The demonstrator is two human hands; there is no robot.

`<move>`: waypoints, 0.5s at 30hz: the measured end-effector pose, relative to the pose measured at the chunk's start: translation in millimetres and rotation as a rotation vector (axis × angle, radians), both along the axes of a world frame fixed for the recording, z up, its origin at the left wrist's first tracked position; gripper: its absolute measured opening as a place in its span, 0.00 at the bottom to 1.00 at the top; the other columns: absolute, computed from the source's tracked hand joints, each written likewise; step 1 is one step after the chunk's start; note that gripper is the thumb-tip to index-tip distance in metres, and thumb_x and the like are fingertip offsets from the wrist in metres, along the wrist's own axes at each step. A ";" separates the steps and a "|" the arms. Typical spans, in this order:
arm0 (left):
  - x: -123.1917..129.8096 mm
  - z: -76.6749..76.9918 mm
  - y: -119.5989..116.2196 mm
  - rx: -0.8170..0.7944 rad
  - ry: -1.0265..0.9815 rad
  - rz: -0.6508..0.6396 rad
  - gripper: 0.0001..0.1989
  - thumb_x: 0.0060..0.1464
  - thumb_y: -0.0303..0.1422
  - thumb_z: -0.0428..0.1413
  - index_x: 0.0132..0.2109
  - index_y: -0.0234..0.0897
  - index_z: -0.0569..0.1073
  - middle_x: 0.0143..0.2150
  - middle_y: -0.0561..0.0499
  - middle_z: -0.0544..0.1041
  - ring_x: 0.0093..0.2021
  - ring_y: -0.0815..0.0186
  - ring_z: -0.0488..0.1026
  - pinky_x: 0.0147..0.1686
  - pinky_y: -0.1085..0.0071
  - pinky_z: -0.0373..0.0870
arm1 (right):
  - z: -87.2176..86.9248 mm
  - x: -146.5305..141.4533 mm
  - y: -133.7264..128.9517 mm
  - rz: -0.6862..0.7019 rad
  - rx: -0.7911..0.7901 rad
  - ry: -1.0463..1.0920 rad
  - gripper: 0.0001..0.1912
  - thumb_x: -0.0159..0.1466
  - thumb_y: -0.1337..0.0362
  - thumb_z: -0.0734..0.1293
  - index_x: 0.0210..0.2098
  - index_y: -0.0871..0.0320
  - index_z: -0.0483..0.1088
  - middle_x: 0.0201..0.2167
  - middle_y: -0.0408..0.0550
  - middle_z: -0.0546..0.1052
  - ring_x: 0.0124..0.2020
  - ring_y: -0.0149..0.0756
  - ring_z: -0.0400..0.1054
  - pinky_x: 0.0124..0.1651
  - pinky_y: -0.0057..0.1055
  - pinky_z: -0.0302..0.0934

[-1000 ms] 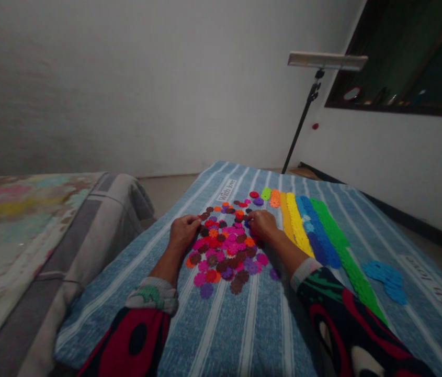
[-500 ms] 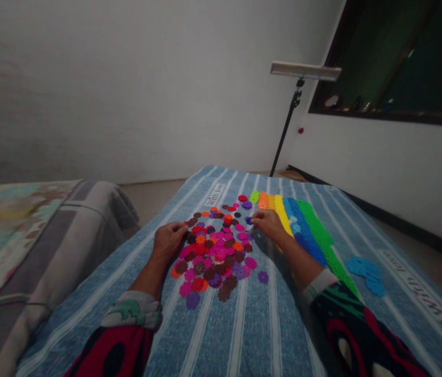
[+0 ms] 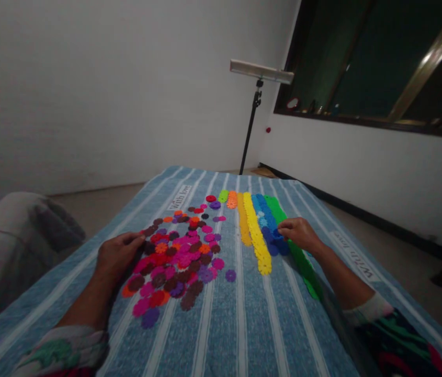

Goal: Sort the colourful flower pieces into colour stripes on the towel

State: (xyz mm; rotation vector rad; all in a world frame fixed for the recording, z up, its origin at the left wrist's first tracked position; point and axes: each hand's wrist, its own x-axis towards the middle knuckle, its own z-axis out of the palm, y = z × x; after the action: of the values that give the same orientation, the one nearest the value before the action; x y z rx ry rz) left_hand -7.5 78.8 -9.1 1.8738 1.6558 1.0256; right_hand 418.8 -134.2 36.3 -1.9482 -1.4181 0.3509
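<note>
Loosely curled and apparently empty, the left hand (image 3: 121,256) rests on a striped blue blanket (image 3: 240,335), its fingertips (image 3: 140,238) just beside the left edge of a heap of flower-shaped plastic discs (image 3: 177,262) in magenta, red, brown, purple and orange. The right hand (image 3: 299,234) lies well to the right of that heap, fingers (image 3: 282,227) bent down onto a strip of blue discs (image 3: 270,233). Whether they pinch a disc or only press on it cannot be told from this view. Also to the right of the heap, the blue strip sits between a yellow strip (image 3: 257,243) and a green strip (image 3: 303,267), which runs beneath the right hand, while an orange strip (image 3: 243,225) lies closest to the heap. Beyond the heap, a "With love" label (image 3: 179,197) is on the blanket.
</note>
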 end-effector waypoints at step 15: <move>-2.9 -5.8 2.0 0.013 -0.024 -0.007 0.13 0.41 0.44 0.56 0.27 0.41 0.78 0.31 0.48 0.82 0.37 0.54 0.77 0.39 0.64 0.71 | -38.0 -11.4 -12.1 0.062 -0.182 -0.270 0.10 0.56 0.68 0.65 0.28 0.52 0.79 0.30 0.42 0.82 0.36 0.37 0.73 0.39 0.29 0.58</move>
State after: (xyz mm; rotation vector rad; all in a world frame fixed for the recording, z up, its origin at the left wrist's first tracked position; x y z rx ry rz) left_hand -10.4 80.7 -14.8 1.8672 1.6317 1.0536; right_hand 407.4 -146.3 -1.7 -2.1659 -1.6705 0.2589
